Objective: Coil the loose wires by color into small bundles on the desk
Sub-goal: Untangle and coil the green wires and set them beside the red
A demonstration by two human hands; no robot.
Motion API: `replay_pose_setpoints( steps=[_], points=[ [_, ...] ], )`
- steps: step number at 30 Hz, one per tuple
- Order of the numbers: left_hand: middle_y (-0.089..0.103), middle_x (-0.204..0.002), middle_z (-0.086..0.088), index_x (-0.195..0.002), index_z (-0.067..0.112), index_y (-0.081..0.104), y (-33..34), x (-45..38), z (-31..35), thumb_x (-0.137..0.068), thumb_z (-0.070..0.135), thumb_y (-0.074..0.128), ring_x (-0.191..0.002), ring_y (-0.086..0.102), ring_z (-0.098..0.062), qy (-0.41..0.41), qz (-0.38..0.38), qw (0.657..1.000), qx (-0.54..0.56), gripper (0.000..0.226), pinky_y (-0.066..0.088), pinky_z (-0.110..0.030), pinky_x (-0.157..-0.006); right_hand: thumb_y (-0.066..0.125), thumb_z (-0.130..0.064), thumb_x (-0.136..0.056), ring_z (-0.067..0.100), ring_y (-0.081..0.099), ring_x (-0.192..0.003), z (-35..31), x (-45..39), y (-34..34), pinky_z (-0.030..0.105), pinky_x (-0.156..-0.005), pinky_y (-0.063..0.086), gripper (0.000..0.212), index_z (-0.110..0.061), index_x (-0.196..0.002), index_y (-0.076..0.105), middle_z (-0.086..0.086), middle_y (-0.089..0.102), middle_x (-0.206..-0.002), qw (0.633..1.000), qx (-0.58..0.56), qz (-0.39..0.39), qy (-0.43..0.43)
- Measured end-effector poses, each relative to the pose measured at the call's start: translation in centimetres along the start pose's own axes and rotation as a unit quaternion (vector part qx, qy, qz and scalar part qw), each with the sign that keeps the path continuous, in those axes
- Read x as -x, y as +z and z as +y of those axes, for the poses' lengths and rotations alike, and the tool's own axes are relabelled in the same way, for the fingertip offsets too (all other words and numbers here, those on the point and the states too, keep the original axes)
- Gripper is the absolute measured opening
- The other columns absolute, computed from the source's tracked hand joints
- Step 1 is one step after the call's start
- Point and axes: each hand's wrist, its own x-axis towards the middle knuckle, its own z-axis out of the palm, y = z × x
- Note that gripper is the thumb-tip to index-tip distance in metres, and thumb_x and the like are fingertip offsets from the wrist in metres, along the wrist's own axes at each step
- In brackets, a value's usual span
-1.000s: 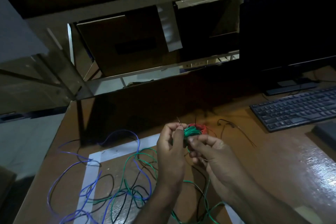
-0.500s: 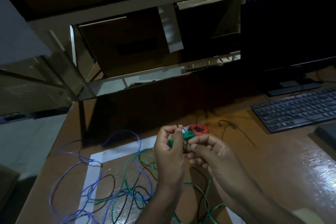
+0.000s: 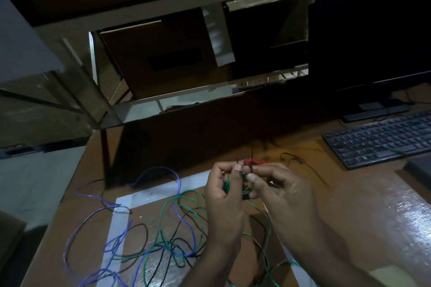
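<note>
Where both hands (image 3: 251, 184) pinch: green coil (image 3: 227, 186) btwn fingertips.

Green coil (image 3: 227, 186): small tight bundle, held above the bench between both hands, mostly hidden by fingers. Trailing green wire (image 3: 184, 200): loose, running down from the coil in wide loops across the bench, tangled with the others. Blue wire (image 3: 105, 207): long, uncoiled, sprawling in open loops over the left part of the bench and crossing the white tape outline. Black wire (image 3: 140, 233): thin, loose, looping among the green and blue strands. Red coil (image 3: 255, 161): small wound bundle lying on the bench just beyond the fingers. Thin dark wire (image 3: 303, 163): loose, lying to the right of the red coil.
</note>
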Motion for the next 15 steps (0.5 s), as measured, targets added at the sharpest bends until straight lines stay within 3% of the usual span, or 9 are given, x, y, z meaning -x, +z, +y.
replay_pose_setpoints(
  steps=[5, 9, 15],
  points=[
    [0.072, -0.083, 0.005, -0.094, 0.003, 0.063, 0.2, 0.4, 0.1, -0.102, 0.010, 0.054, -0.075, 0.065, -0.003, -0.004, -0.026, 0.999, 0.025, 0.014, 0.053, -0.018, -0.062, 0.072, -0.009, -0.090, 0.021, 0.076, -0.078, -0.1, -0.4, -0.5, 0.033, -0.073, 0.062, 0.017, -0.021, -0.100, 0.079, 0.004, 0.079, -0.089, 0.999, -0.034, 0.003, 0.041],
    [0.072, -0.080, 0.005, -0.094, 0.000, 0.064, 0.3, 0.4, 0.1, -0.102, 0.012, 0.053, -0.072, 0.066, 0.000, -0.004, -0.036, 0.999, 0.030, 0.018, 0.052, -0.015, -0.063, 0.074, -0.006, -0.089, 0.026, 0.076, -0.078, -0.2, -0.9, -0.9, 0.040, -0.076, 0.064, 0.021, -0.015, -0.108, 0.072, 0.010, 0.077, -0.092, 0.996, -0.057, 0.005, 0.071],
    [0.070, -0.083, -0.001, -0.096, 0.003, 0.067, 0.1, 0.3, -0.1, -0.096, 0.022, 0.058, -0.076, 0.063, -0.005, -0.001, -0.044, 0.998, 0.050, 0.021, 0.052, -0.018, -0.067, 0.075, -0.006, -0.087, 0.025, 0.075, -0.074, -0.8, -0.9, -1.2, 0.037, -0.073, 0.063, 0.009, -0.012, -0.094, 0.075, 0.011, 0.077, -0.081, 0.996, -0.068, 0.005, 0.054]
  ],
)
